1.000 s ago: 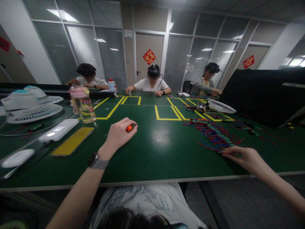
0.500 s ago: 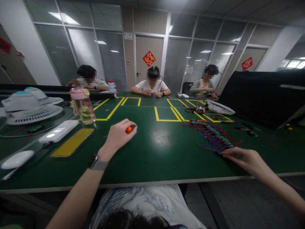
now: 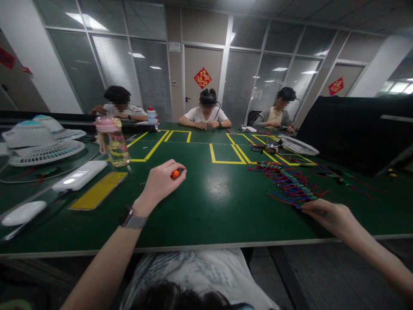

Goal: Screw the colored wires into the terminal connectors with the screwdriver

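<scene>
My left hand (image 3: 163, 180) rests above the green table with its fingers curled round a small orange thing (image 3: 174, 174); the rest of it is hidden in the palm. A thin dark tip shows on the other side of that hand, and I cannot tell whether it belongs to the same thing. On the right, a long row of small green circuit boards (image 3: 295, 183) lies on the table, with red and blue wires sticking out on both sides. At the row's near end my right hand (image 3: 329, 215) pinches a wired circuit board, which the fingertips mostly cover.
Left of me are a yellow flat case (image 3: 98, 191), a white power bank (image 3: 80, 175), a pink-lidded bottle (image 3: 112, 144) and white fans (image 3: 45, 148). A black monitor (image 3: 358, 133) stands at the right. Yellow tape (image 3: 229, 162) marks the table. Three people sit across from me.
Both hands stay almost where they were, the left still round the orange thing and the right still at the near end of the board row. The view has shifted very slightly.
</scene>
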Available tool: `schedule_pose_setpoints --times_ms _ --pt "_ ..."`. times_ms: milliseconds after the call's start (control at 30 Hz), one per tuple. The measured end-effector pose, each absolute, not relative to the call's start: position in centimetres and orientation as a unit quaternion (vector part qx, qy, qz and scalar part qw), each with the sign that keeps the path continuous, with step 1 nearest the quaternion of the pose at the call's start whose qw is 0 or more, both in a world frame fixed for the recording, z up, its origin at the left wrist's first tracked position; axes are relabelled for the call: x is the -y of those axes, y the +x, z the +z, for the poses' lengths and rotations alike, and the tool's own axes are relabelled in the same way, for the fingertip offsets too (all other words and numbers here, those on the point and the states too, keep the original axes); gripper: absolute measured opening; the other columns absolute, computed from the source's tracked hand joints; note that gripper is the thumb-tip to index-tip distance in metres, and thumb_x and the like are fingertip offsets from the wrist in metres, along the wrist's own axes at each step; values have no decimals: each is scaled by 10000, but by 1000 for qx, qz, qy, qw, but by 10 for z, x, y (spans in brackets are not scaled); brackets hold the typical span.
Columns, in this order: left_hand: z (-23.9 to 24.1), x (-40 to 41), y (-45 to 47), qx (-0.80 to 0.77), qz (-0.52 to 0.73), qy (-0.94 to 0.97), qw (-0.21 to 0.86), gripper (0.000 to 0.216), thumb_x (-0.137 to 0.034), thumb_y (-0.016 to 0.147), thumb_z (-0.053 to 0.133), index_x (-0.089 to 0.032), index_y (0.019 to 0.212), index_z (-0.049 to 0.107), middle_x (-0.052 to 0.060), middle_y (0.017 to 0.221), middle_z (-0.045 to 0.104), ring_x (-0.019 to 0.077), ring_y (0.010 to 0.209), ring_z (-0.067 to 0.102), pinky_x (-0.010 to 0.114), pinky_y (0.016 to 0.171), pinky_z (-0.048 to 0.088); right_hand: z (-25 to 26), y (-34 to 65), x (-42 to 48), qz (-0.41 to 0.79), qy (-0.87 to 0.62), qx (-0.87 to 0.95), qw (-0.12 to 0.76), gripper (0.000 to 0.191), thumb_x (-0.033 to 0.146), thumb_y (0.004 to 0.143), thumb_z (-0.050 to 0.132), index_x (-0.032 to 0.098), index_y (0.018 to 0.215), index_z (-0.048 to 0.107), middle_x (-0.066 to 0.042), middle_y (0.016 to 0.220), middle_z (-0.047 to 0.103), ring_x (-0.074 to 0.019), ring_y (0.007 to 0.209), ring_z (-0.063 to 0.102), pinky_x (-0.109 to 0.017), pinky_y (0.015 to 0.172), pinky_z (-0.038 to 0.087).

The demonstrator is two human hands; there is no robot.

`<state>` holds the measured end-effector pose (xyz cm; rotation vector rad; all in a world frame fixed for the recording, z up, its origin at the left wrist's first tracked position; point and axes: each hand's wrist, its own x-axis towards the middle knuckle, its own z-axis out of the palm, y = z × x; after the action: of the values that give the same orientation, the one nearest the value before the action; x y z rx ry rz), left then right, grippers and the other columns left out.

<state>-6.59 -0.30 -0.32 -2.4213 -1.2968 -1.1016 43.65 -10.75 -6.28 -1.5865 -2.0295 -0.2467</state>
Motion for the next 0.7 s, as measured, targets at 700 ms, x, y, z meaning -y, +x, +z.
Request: schedule_pose_setpoints --times_ms 700 --pt "-5 -1 -68 435 -363 -819 94 233 -368 893 525 -194 913 680 21 924 671 169 810 640 286 748 491 -51 431 106 -59 -641 737 206 169 248 747 596 218 712 759 -49 713 753 -210 641 718 -257 593 559"
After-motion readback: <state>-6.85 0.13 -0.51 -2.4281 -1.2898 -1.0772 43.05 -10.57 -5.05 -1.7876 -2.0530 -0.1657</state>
